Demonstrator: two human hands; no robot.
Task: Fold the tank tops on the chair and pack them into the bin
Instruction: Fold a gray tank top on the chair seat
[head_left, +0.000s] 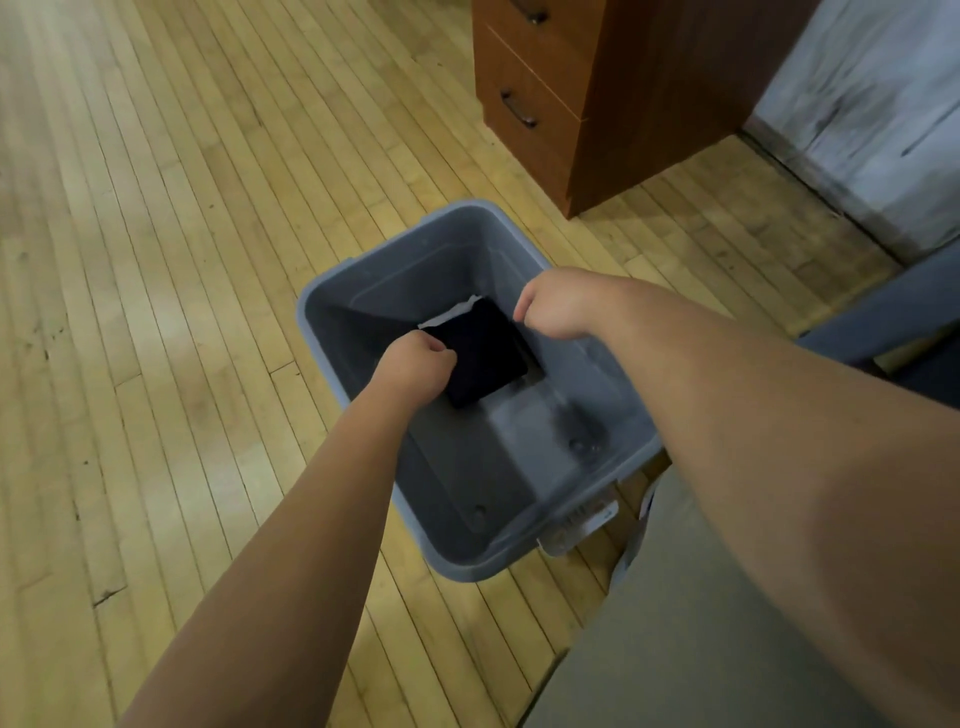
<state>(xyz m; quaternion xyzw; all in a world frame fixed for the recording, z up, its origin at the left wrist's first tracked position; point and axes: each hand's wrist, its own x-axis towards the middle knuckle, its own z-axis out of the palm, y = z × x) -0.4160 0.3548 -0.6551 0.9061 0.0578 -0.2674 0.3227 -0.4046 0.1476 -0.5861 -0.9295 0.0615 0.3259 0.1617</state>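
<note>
Bin open above; walls ring left hand and right hand. Folded tank top covers bin floor beneath them; nearer floor bare. Drawer cabinet stands beyond.

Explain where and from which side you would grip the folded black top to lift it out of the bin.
Grip the black top by its two opposite side edges, reaching straight down. It lies flat and square low in the bin, whose tall walls block any sideways reach; two edges should keep the soft fold from sagging. The left hand grips its left edge.

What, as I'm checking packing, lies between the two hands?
The folded black tank top, inside the bin, lies between left hand and right hand; head view.
</note>
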